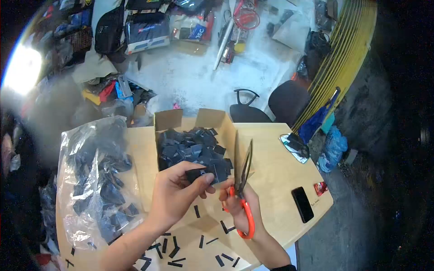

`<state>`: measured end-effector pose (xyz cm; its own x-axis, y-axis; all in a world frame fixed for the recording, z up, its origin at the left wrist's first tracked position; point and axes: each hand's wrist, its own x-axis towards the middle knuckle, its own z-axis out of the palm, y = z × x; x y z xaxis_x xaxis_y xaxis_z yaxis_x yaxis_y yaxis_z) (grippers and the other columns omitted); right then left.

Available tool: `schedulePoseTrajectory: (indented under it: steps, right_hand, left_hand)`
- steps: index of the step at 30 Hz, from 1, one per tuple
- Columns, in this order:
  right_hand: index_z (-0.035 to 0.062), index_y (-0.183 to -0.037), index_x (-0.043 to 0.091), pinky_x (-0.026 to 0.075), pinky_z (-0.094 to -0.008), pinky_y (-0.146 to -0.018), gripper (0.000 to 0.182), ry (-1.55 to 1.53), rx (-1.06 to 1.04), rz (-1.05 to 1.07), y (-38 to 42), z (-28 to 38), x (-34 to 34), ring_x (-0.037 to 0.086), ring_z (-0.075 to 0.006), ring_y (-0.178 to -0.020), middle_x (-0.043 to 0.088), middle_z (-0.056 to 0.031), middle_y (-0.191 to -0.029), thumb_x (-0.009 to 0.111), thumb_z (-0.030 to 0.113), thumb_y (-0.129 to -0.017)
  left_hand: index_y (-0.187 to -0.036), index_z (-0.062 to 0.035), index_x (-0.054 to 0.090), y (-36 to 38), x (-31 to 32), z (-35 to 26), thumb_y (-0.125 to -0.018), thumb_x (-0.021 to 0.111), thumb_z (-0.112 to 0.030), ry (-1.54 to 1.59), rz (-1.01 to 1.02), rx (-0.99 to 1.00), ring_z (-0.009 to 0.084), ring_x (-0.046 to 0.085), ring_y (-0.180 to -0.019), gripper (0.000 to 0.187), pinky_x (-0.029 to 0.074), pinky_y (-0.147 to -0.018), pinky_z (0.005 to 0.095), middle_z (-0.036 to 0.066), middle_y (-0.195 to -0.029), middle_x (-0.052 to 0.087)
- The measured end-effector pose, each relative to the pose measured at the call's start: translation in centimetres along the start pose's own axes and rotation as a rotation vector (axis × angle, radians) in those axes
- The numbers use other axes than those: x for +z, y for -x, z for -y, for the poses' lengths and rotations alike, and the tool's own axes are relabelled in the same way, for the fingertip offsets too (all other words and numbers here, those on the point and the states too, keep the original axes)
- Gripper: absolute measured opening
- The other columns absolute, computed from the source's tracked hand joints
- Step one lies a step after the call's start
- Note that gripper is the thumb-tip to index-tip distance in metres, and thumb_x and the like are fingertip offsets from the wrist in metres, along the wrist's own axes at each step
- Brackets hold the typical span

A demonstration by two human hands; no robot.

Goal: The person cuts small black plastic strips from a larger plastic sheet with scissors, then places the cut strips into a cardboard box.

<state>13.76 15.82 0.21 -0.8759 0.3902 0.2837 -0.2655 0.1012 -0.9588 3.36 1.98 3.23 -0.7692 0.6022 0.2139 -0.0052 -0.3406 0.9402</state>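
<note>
My left hand pinches a small black label with pale lettering between thumb and fingers. In my right hand is a pair of scissors with orange handles; the blades point away from me, up beside the label and seemingly a little apart. Just beyond both hands stands an open cardboard box, filled with a heap of similar dark labels. Several thin black strips lie scattered on the wooden table below my hands.
A clear plastic bag with dark pieces inside covers the table's left side. To the right lie a phone, a red packet and a dark item on white. Chairs stand behind the table; piled goods line the floor.
</note>
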Motion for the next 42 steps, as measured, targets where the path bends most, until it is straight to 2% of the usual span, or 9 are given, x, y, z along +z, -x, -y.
schedulePoseTrajectory:
  steps: [2,3,7,18,21,29,37,40,42]
  right_hand:
    - [0.0015,-0.104,0.052,0.047,-0.0166,-0.069,0.023,0.192,0.069,0.080,0.4,0.6,0.5,0.056,-0.0045,-0.077,0.054,0.0013,-0.082,0.060,-0.002,-0.083]
    - [0.0022,-0.105,0.051,0.047,-0.0194,-0.067,0.026,0.086,0.154,0.071,0.6,1.3,1.0,0.056,-0.0066,-0.074,0.055,0.0000,-0.080,0.062,0.001,-0.082]
    - [0.0033,-0.106,0.049,0.047,-0.0260,-0.066,0.035,0.277,0.113,0.161,0.9,1.1,1.0,0.056,-0.0112,-0.070,0.056,-0.0046,-0.077,0.069,0.010,-0.078]
    - [0.0038,-0.107,0.048,0.049,-0.0259,-0.066,0.038,0.384,0.061,0.185,0.9,0.8,0.9,0.059,-0.0119,-0.071,0.059,-0.0060,-0.079,0.071,0.016,-0.079]
    - [0.0037,-0.106,0.049,0.049,-0.0252,-0.066,0.037,0.408,0.005,0.177,0.9,0.8,0.9,0.059,-0.0115,-0.070,0.059,-0.0057,-0.079,0.071,0.016,-0.079]
    - [0.0004,-0.105,0.049,0.048,-0.0243,-0.063,0.038,0.310,0.160,0.164,0.9,0.7,0.9,0.057,-0.0103,-0.067,0.059,-0.0051,-0.078,0.072,0.016,-0.079]
    - [0.0006,-0.107,0.050,0.048,-0.0246,-0.063,0.038,0.403,0.071,0.209,1.0,0.6,0.8,0.058,-0.0103,-0.067,0.060,-0.0045,-0.078,0.071,0.015,-0.079]
    - [0.0007,-0.105,0.050,0.048,-0.0246,-0.062,0.036,0.155,0.240,0.146,1.0,0.3,0.7,0.057,-0.0102,-0.066,0.060,-0.0045,-0.077,0.071,0.014,-0.079]
    - [0.0009,-0.103,0.050,0.047,-0.0246,-0.061,0.034,0.376,0.099,0.210,1.0,0.7,0.7,0.057,-0.0099,-0.065,0.059,-0.0042,-0.077,0.071,0.014,-0.079]
  left_hand:
    - [-0.097,0.0045,0.060,0.3,0.1,-0.1,-0.086,0.064,-0.004,0.012,-0.026,0.045,0.0124,0.064,-0.071,0.014,0.051,-0.059,0.0234,0.010,-0.084,0.066]
    - [-0.097,0.0046,0.060,0.4,0.3,-0.3,-0.086,0.063,-0.003,0.008,-0.067,0.056,0.0125,0.064,-0.071,0.014,0.051,-0.059,0.0235,0.010,-0.084,0.066]
    - [-0.100,0.0047,0.059,0.8,0.2,-0.7,-0.085,0.064,-0.002,-0.045,-0.096,0.100,0.0125,0.064,-0.071,0.017,0.052,-0.060,0.0237,0.010,-0.083,0.066]
    - [-0.094,0.0040,0.064,0.9,0.7,-1.8,-0.079,0.070,-0.001,-0.029,-0.066,0.033,0.0119,0.063,-0.066,0.017,0.050,-0.057,0.0230,0.009,-0.076,0.067]
    - [-0.094,0.0032,0.065,0.9,0.6,-2.0,-0.078,0.071,-0.003,-0.026,-0.044,-0.067,0.0109,0.062,-0.064,0.018,0.048,-0.056,0.0220,0.008,-0.075,0.066]
    - [-0.086,0.0013,0.063,0.8,0.4,-1.5,-0.080,0.069,-0.006,0.066,-0.008,-0.095,0.0102,0.059,-0.062,0.011,0.047,-0.056,0.0230,0.008,-0.074,0.066]
    - [-0.083,0.0013,0.062,0.8,0.4,-1.5,-0.080,0.069,-0.008,0.045,0.007,-0.131,0.0110,0.059,-0.060,0.012,0.046,-0.055,0.0233,0.009,-0.072,0.066]
    - [-0.082,0.0017,0.062,0.7,0.3,-1.3,-0.080,0.069,-0.008,0.049,0.015,-0.134,0.0116,0.059,-0.060,0.012,0.046,-0.054,0.0236,0.009,-0.072,0.066]
    - [-0.082,0.0019,0.062,0.7,0.3,-1.3,-0.080,0.069,-0.008,0.040,0.026,-0.130,0.0118,0.060,-0.060,0.012,0.046,-0.054,0.0236,0.010,-0.072,0.066]
